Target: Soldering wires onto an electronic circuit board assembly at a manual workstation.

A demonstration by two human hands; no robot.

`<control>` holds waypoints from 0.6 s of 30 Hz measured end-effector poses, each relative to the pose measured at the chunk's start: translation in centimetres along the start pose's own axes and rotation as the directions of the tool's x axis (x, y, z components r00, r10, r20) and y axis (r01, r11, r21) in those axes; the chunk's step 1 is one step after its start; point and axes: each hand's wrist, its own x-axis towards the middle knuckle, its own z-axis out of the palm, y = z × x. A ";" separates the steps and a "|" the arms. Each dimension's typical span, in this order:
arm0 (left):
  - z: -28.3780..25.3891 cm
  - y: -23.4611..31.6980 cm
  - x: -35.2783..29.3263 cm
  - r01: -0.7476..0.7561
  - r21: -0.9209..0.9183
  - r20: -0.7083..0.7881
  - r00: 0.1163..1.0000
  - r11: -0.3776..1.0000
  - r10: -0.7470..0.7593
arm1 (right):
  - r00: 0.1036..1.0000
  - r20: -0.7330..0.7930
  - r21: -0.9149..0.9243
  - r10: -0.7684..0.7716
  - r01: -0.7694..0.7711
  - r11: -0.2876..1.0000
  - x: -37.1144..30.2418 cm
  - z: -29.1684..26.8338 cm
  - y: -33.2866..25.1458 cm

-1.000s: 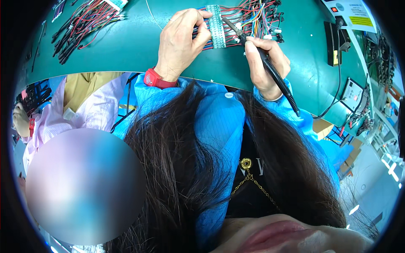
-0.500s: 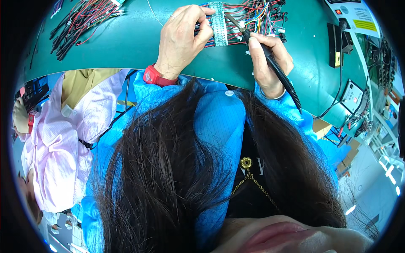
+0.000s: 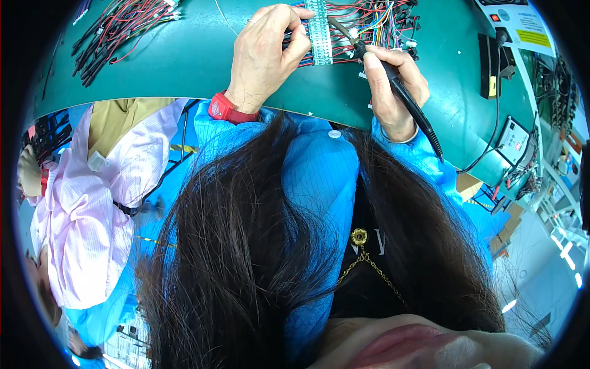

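Observation:
My left hand [image 3: 264,58] is closed in a pinch at the left edge of a narrow pale-green circuit board strip [image 3: 320,37]. What sits between its fingers is too small to make out. A thin pale wire [image 3: 226,17] runs in from the far edge toward this hand. My right hand [image 3: 396,92] grips a black-handled soldering iron [image 3: 409,104] like a pen. Its tip points up and left, close to the strip's right edge; whether it touches is unclear. Red, black and blue wires lead off both sides of the strip, with a multicoloured bunch of wires [image 3: 382,24] on the right.
A bundle of black and red cables [image 3: 117,37] lies at the far left of the green table [image 3: 203,74]. At the right are a black holder [image 3: 490,67], a white box [image 3: 513,141] and a black cord. To the left sits a co-worker in a pink striped coat [image 3: 92,215].
The board strip has shifted very slightly away from me. My right hand and the soldering iron have moved a touch to the right. Something blue has shifted behind the co-worker at lower left.

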 end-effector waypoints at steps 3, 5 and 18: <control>0.0 0.0 0.0 0.010 0.010 0.006 1.000 1.000 -0.010 | 1.000 0.007 -0.009 0.031 -0.030 0.999 0.0 -0.1 -0.2; 0.0 0.0 0.0 -0.014 0.021 -0.004 1.000 1.000 0.014 | 0.999 0.001 -0.006 0.044 -0.044 0.999 -0.1 0.0 -0.2; -0.3 0.3 0.3 -0.019 -0.030 -0.034 0.999 0.999 0.018 | 0.998 0.028 -0.006 0.054 -0.054 0.999 0.0 -0.1 -0.1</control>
